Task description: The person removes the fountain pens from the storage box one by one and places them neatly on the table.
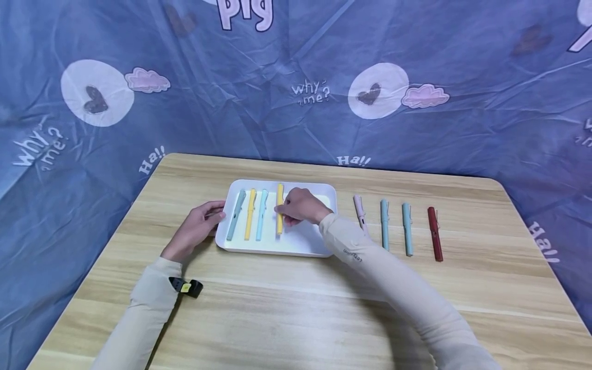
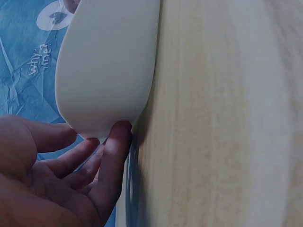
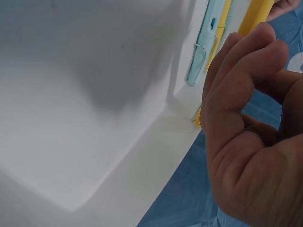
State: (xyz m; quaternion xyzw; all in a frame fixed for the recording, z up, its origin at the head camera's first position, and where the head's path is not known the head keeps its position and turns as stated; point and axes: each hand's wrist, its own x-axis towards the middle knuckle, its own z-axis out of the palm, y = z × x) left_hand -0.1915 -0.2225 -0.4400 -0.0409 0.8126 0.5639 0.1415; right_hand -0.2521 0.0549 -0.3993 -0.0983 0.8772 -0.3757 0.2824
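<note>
My right hand (image 1: 302, 205) pinches a yellow pen (image 1: 279, 194) over the white tray (image 1: 302, 244), its length running front to back. In the right wrist view, the curled fingers hide most of this yellow pen (image 3: 255, 16). Left of it in the tray lie a light blue pen (image 1: 261, 216), another yellow pen (image 1: 250, 216) and a grey-green pen (image 1: 236, 216), side by side. My left hand (image 1: 196, 228) holds the tray's left end. Seen from the left wrist, the thumb is at the rim and the fingertips (image 2: 122, 128) touch the outer wall.
On the wooden table (image 1: 277, 308), right of the tray, a pale purple pen (image 1: 359, 208), two blue-green pens, one nearer (image 1: 385, 226) and one farther right (image 1: 407, 228), and a dark red pen (image 1: 435, 234) lie in a row. A blue printed cloth (image 1: 277, 128) hangs behind the table.
</note>
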